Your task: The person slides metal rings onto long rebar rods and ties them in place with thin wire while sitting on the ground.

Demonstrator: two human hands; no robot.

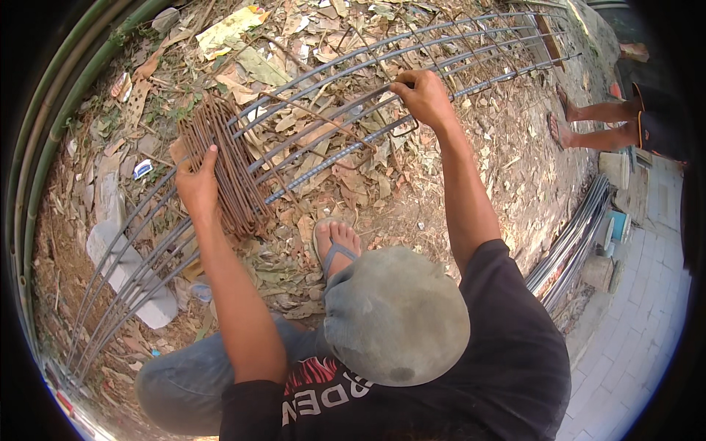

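Long grey steel rebars (327,163) run from lower left to upper right above the ground, forming a reinforcement cage. Around them, on the left, is a tight stack of rusty bent-wire stirrups (234,173). My left hand (197,184) grips the near-left side of this stack, its thumb on top and its other fingers partly hidden. Further right along the bars, my right hand (423,97) pinches a single stirrup (406,131), fingers closed at the bars. More stirrups stand spaced out along the cage toward its far right end.
Green bamboo poles (55,110) curve along the left. A pale stone block (132,275) lies under the bars' left end, and a board (548,40) stands at the far end. Another person's legs (599,123) are at right, above a rebar bundle (570,242). Dry leaves cover the ground.
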